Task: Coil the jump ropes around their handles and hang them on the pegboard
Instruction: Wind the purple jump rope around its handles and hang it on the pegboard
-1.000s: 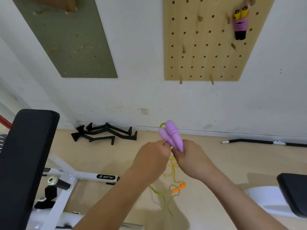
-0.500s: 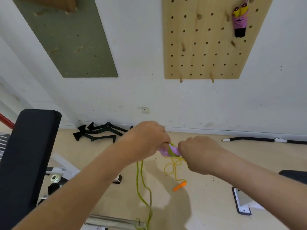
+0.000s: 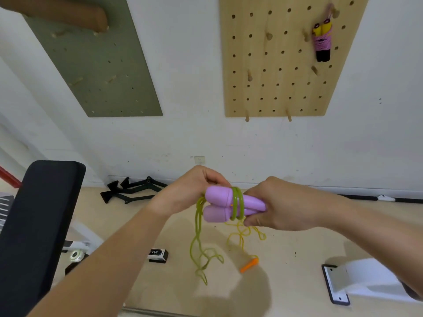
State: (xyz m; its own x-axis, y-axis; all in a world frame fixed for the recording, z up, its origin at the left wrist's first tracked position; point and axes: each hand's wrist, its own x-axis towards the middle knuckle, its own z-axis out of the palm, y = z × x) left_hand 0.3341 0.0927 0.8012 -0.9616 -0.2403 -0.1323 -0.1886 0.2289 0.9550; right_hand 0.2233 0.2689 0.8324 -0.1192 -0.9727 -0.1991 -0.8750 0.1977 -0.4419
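Head view. Coiling is under way. A second ago the purple handles (image 3: 223, 204) stood upright between my hands with no turns showing. Now they lie sideways, fat ends toward my left, with two turns of the green rope (image 3: 237, 203) side by side round the pair. So the wrap has started and is holding. Most of the rope hangs slack below, so I judge many turns are left before it can be hung.

Right hand (image 3: 283, 205): fingers curled tight round the narrow ends of the handles, clamping the two together.
Left hand (image 3: 194, 191): fingers curled, pinching the green rope just behind the fat ends.

On the floor (image 3: 297, 248) beneath lies a yellow rope (image 3: 240, 242) with an orange handle (image 3: 249, 265), not yet coiled. On the wooden pegboard (image 3: 274, 92), upper right, one coiled rope (image 3: 322, 42) already hangs.

Writing: a white label (image 3: 158, 253) low by the bench (image 3: 39, 213) shows "TW"; I cannot make out what comes before those letters. Nothing else is legible
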